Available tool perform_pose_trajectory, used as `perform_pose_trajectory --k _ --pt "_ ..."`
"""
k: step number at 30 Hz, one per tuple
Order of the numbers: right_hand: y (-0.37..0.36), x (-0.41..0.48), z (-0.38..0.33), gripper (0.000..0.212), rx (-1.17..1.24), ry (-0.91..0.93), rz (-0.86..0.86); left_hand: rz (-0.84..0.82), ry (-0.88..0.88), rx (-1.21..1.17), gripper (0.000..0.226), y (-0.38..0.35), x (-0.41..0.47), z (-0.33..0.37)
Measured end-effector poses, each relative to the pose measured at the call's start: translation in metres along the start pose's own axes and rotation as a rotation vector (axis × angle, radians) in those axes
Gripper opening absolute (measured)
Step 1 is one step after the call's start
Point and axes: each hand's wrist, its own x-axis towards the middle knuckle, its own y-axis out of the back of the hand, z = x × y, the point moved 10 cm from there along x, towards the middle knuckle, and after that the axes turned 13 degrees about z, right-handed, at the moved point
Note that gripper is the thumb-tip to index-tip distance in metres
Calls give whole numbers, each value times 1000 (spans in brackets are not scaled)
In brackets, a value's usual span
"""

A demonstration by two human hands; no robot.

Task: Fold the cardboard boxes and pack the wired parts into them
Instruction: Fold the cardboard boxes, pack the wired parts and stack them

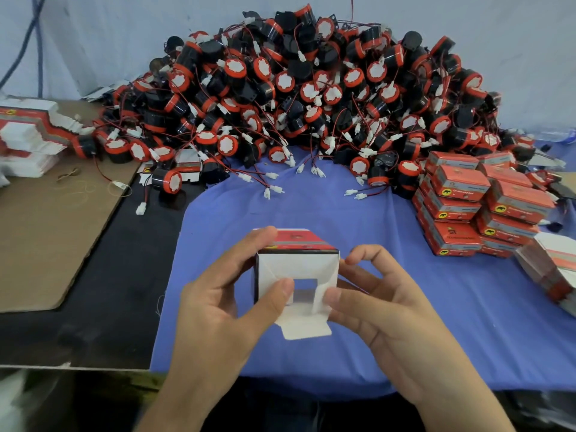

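Note:
A small red and white cardboard box is held above the blue cloth, its open white end facing me. My left hand grips its left side, thumb pressed on a white end flap. My right hand holds the right side, thumb on the other side flap, forefinger curled above. The bottom tuck flap hangs open. A big heap of black and red wired parts with white connectors fills the back of the table.
Closed red boxes are stacked at the right. Flat unfolded box blanks lie at the far left and far right. A brown cardboard sheet covers the left table; a blue cloth covers the middle.

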Motion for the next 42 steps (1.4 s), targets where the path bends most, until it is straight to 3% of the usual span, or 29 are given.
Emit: perform_pose_trajectory --k 2,5,8,13,15,19,23,28,34,42 --pt "2 0 2 45 -11 38 38 -12 -25 3 52 -3 -3 2" --pt "2 -2 -3 30 -129 193 73 27 -28 0 49 -6 -7 3" --pt "-7 -9 -7 12 -235 330 -17 123 49 -61 48 -1 -8 -6" --pt "-13 -19 -1 44 -425 344 -196 203 184 -157 52 10 -7 -18" --pt "-12 -16 -4 45 -449 403 -102 178 187 -156 52 5 -9 -16" --pt "-5 -16 -11 34 -246 481 129 126 144 -138 44 -11 -16 -7" --pt "-2 -17 -8 44 -95 422 176 49 106 -132 54 -21 -23 1" --pt "-7 -18 -1 45 -38 360 205 92 -16 -100 40 -24 -30 4" --pt "-2 -20 7 38 -62 355 312 154 -30 -127 47 -24 -31 0" --pt "3 -20 12 45 -124 356 395 229 -61 -159 51 -22 -34 4"
